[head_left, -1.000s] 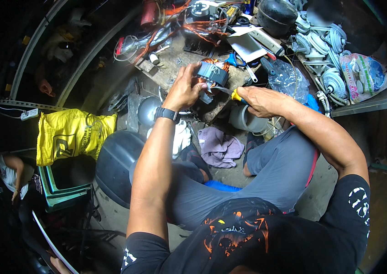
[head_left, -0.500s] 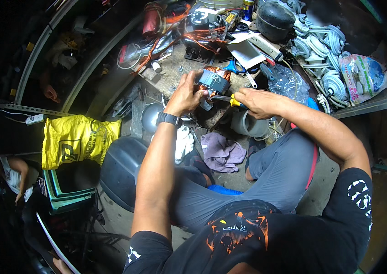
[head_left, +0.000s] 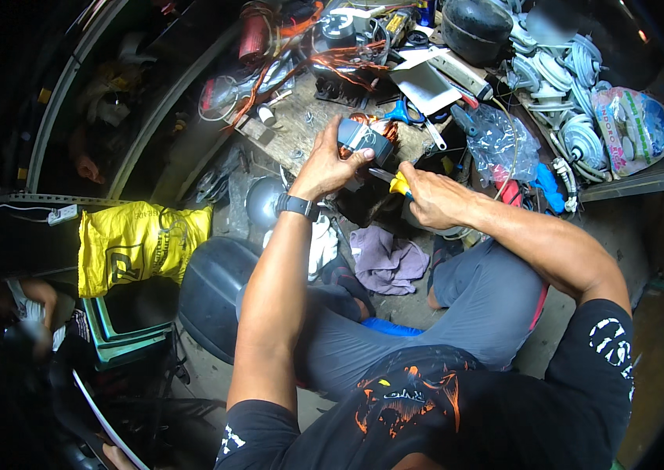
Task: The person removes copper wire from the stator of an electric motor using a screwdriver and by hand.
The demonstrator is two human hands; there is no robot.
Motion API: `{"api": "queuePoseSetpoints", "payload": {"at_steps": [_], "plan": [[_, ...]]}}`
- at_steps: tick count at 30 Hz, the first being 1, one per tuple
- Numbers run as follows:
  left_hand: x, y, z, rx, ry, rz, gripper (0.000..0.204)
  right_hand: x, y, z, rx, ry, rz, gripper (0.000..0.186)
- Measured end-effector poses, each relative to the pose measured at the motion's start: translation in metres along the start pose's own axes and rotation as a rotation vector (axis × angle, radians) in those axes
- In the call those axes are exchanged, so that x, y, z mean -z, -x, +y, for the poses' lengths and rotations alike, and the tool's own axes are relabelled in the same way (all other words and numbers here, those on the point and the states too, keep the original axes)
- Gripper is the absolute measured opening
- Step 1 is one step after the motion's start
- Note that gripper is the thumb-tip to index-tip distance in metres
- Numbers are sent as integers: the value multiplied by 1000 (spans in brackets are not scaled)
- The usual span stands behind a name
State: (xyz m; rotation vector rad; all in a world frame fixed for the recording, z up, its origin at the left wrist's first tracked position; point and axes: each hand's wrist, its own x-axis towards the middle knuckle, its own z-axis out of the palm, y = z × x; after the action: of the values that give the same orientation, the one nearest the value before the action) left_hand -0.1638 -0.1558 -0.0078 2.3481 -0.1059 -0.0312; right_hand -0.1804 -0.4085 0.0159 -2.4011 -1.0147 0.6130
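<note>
One grey block (head_left: 366,142) with copper windings (head_left: 387,131) showing at its far and right sides sits at the near edge of the cluttered wooden surface (head_left: 298,113), in front of the person; whether it rests there or is lifted slightly clear, I cannot tell. The left hand (head_left: 324,166) grips it from the left, thumb laid on the near side and fingers reaching around the far side. The right hand (head_left: 440,196) is closed around the handle of a yellow-handled tool (head_left: 400,185), whose narrow metal end points up and left toward the underside of the block, just beside the left thumb. Contact between that end and the block or its wire is too small to make out, as is the exact kind of tool. The step in hand looks like close handwork on the wound block, one hand steadying and the other bringing the tool to it. As I judge it, any further move with the tool calls for a firm left grip, the thumb kept out of the tool's line, and a light, well-aimed touch so the copper is not nicked. A blue-handled tool (head_left: 399,112) lies on the surface just beyond the block, near loose white sheets (head_left: 427,86).
</note>
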Motion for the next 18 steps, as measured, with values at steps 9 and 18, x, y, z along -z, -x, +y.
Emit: {"api": "queuePoseSetpoints", "payload": {"at_steps": [9,18], "plan": [[-4,8,20,-37,-104,30,101,3,3,14,58,-107,-175,45],[-23,0,44,-10,-236,74,101,-23,-21,-9,325,497,-40,35]]}}
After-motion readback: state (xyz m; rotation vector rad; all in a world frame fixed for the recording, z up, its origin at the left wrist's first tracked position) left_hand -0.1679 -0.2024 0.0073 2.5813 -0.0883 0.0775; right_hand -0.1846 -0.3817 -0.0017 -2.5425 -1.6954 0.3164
